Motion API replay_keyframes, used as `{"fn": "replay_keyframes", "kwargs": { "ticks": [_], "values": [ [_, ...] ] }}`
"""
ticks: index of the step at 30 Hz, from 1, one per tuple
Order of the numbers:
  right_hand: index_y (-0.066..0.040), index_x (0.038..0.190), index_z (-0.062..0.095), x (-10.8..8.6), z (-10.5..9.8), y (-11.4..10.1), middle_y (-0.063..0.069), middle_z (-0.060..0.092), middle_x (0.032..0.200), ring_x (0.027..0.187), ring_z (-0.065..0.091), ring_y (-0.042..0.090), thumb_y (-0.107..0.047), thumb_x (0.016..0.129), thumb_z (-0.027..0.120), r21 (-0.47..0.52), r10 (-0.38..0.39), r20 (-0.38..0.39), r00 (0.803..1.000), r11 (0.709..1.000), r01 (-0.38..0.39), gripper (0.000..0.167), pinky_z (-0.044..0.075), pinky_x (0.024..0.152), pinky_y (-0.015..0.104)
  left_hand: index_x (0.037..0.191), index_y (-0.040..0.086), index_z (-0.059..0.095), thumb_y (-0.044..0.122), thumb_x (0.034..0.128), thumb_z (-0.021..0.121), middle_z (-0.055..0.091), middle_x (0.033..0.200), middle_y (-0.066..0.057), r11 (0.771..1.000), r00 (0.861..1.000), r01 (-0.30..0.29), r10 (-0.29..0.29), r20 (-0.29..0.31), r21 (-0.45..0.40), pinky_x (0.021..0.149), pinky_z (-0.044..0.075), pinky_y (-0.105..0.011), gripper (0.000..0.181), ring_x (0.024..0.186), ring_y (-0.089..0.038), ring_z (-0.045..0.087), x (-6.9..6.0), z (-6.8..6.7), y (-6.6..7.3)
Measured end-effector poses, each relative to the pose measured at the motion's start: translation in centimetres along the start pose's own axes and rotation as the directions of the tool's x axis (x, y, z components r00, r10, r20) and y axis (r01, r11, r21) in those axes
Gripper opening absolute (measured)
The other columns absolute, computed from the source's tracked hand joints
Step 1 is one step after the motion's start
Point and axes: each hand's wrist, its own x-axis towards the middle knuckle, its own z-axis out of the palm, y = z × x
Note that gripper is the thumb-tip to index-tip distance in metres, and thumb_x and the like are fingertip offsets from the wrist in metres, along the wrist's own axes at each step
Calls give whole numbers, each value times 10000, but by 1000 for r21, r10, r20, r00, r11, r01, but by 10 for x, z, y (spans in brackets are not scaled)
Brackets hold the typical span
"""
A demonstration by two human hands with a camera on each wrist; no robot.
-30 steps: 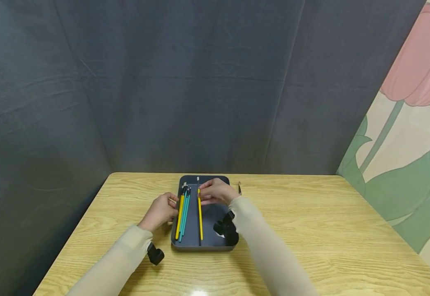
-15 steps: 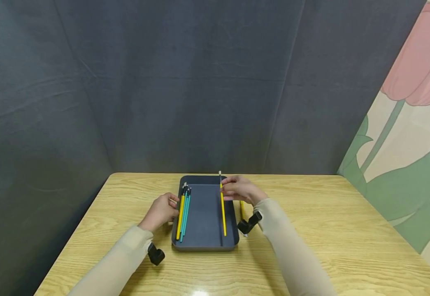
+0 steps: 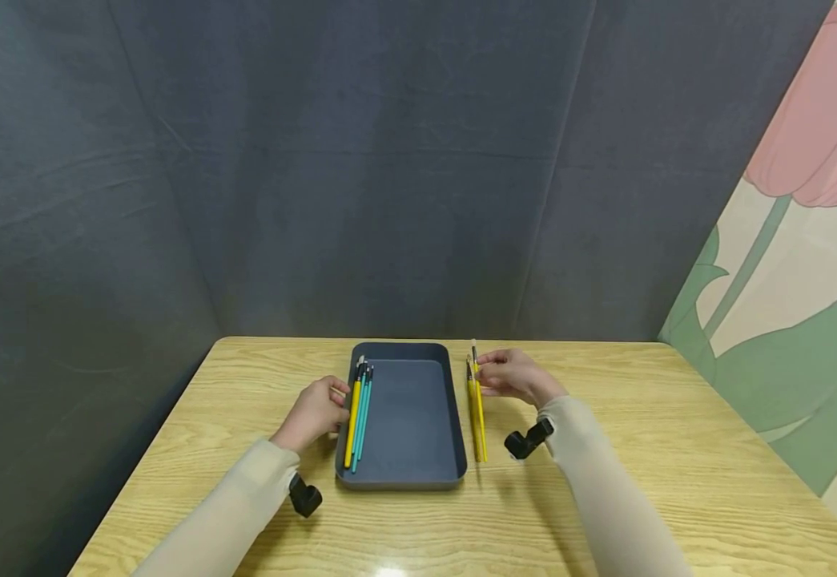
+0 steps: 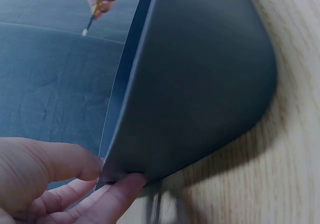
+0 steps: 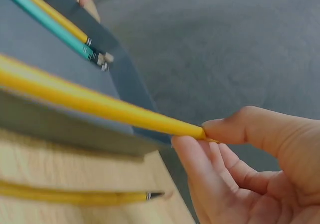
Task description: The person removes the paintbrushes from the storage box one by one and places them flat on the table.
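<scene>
My right hand pinches a yellow paintbrush between thumb and fingers, just right of the dark grey tray. In the right wrist view the held brush slants across the picture. A second yellow paintbrush lies below it on the wooden table. At the tray's left side, my left hand grips the wall; the left wrist view has its thumb and fingers at the rim. Along that side inside the tray lie a yellow paintbrush and teal paintbrushes, bristles pointing away from me.
The pale wooden table extends to both sides of the tray. Dark grey cloth hangs behind and at the left. A panel with a tulip picture stands at the right.
My right hand has carried the yellow paintbrush rightward, from over the tray to beside the brush on the table. My left hand has stayed at the tray's left wall.
</scene>
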Motion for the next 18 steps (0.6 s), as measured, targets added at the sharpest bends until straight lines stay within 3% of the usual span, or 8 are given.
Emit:
{"fn": "replay_keyframes", "kwargs": {
  "ticks": [7,18],
  "values": [
    [107,1320,409,4,-10,16,125,611,959,713,662,94,22,917,535,49,70,-15,997,996,-69,430,584,786,296,1158,-23,567,-131,760,630,542,927,-135,1000,1000,11,-11,-1,1,565,551,-298,417,719,-209,562,-1,-1,1],
    [106,1274,436,18,-16,36,95,570,940,712,632,92,35,915,564,86,109,-27,994,991,-107,388,587,729,255,1152,-27,569,-126,762,635,545,918,-134,1000,1000,2,-2,0,9,555,549,-293,408,704,-203,563,0,0,1]
  ]
}}
